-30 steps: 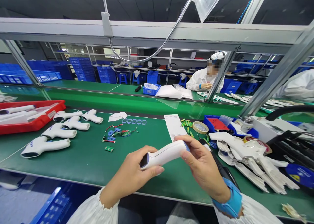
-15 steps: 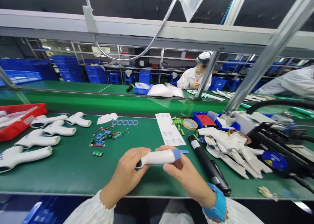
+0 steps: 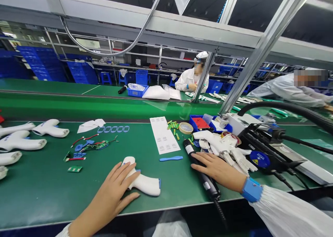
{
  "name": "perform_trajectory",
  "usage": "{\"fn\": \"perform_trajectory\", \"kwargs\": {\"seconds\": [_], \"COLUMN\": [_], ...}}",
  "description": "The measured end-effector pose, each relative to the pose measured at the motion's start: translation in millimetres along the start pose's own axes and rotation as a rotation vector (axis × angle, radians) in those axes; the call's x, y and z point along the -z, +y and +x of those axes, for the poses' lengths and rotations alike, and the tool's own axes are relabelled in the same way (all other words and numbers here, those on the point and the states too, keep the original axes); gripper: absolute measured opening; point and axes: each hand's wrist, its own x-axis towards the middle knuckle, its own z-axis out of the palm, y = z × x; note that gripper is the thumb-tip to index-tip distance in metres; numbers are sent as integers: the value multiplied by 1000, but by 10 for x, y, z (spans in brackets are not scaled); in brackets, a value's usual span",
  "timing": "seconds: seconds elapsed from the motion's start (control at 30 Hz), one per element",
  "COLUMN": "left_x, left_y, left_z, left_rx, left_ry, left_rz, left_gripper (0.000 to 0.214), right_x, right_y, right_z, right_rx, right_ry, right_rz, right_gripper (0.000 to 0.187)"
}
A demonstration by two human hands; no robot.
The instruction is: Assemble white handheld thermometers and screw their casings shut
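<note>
A white infrared thermometer (image 3: 147, 185), shaped like a pistol with blue trim, lies on its side at the front of the green bench. My left hand (image 3: 118, 181) rests over its head end, fingers stretched and thumb apart on the near side. To the right, my right hand (image 3: 217, 167) lies with flat, extended fingers across a black electric screwdriver (image 3: 205, 183); its palm side is hidden. A blue flat pry stick (image 3: 171, 158) sits between the hands, farther back. Behind the screwdriver are several white housing parts (image 3: 231, 147) in a pile.
Several white thermometers (image 3: 52, 129) lie at the left. Beside them are wired circuit boards (image 3: 96, 145) and blue frames (image 3: 113, 129). A label sheet (image 3: 163, 134), green batteries (image 3: 173, 125), tape roll (image 3: 186, 128) and blue bin (image 3: 195, 121) stand farther back. Black equipment (image 3: 262, 154) occupies the right.
The thermometer, held up in both hands earlier, now lies on the bench under my left hand. My right hand has left it and moved right onto the screwdriver. The view has shifted right.
</note>
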Motion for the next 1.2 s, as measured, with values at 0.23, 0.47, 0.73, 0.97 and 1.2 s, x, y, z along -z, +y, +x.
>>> {"fn": "perform_trajectory", "kwargs": {"seconds": [0.23,0.47,0.73,0.97,1.2], "left_x": [151,129,-16,-8,-5], "left_y": [141,387,478,476,479], "left_z": [-69,155,192,190,192], "left_rx": [193,145,208,225,232], "left_ry": [41,-85,-3,0,6], "left_rz": [-115,-197,-265,-312,-299], "left_gripper": [34,32,32,31,31], "right_x": [199,1009,1051,840,796], "right_y": [-51,-389,-618,-744,-757], "right_z": [86,748,1356,1420,1470], "right_rx": [-313,-785,-550,-567,-548], "right_ry": [486,1438,1178,1079,1055], "right_rz": [543,1407,1817,1889,1918], "right_gripper": [32,38,62,56,55]}}
